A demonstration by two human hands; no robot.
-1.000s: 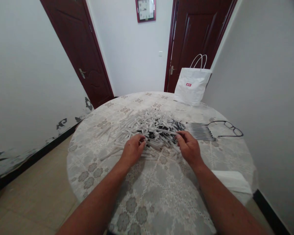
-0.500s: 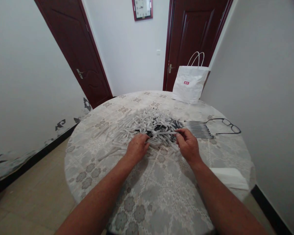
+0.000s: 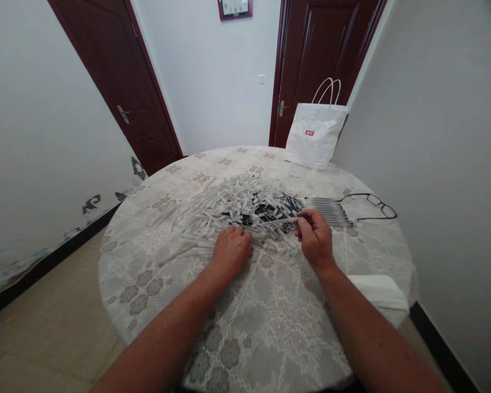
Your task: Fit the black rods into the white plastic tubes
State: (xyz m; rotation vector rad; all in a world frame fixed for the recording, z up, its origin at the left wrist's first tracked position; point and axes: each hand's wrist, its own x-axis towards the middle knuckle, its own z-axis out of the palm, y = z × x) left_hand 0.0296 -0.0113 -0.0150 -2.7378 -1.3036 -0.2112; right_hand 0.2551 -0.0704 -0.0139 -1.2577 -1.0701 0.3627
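Between the thumb and fingers of my right hand (image 3: 315, 237), a slim whitish pen barrel (image 3: 280, 221) is pinched. It points left over a heap of loose pen parts. My left hand (image 3: 232, 248) lies palm down at the near edge of this heap, fingers bent a little and apart, their tips among the parts. No piece shows in it. White caps (image 3: 237, 199) and clear tubes (image 3: 198, 240) make up most of the heap, with small black pieces (image 3: 265, 210) at its middle and right. Right of the heap lies a row of pens (image 3: 331, 212) set side by side.
Black-framed glasses (image 3: 376, 204) lie beyond the row of pens. A white paper bag (image 3: 317, 134) stands at the back right of the round table, which has a patterned cloth (image 3: 270, 322). Something white and flat (image 3: 378, 289) lies near my right forearm.
My left hand has drawn away from the left end of the barrel and settled onto the heap. My right hand keeps the barrel, now slightly tilted. The view has shifted slightly.
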